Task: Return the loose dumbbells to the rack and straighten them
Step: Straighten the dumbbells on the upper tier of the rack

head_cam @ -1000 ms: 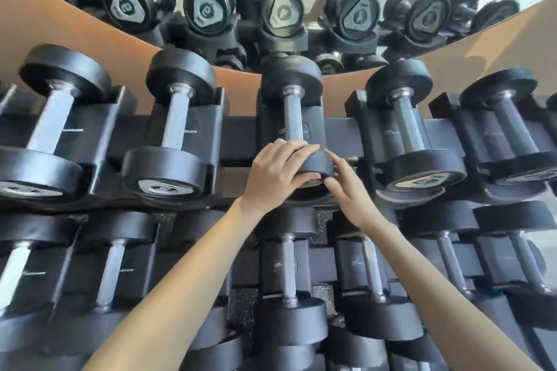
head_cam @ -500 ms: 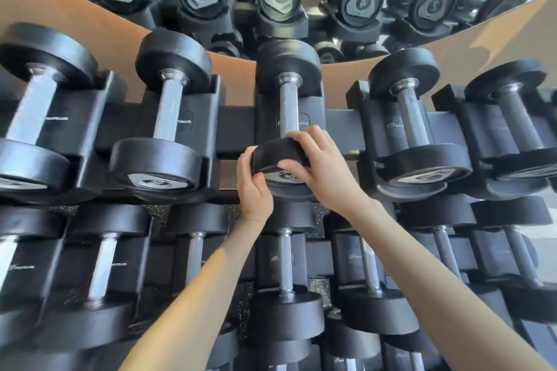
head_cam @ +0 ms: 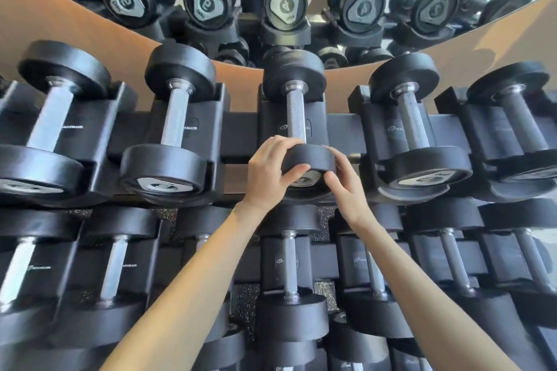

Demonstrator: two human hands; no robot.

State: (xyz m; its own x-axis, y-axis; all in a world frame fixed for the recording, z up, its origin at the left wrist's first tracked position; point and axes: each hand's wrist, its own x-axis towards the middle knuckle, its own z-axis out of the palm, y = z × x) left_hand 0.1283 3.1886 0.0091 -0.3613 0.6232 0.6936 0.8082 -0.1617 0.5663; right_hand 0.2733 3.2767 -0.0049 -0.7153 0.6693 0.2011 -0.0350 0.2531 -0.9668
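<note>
A small black dumbbell with a steel handle lies in the middle cradle of the rack's top tier. My left hand grips the left side of its near head, fingers over the top and thumb across the front face. My right hand holds the right side of the same head, fingers curled along the rim and thumb at the front. The label on the near face is mostly hidden by my thumbs.
Black dumbbells fill the neighbouring top cradles, left and right. A lower tier of dumbbells runs under my forearms. Behind the rack a mirror reflects the numbered ends and a person's hand.
My right hand has come off the top of the near head to its right side. My left hand has moved from below left up over the top left.
</note>
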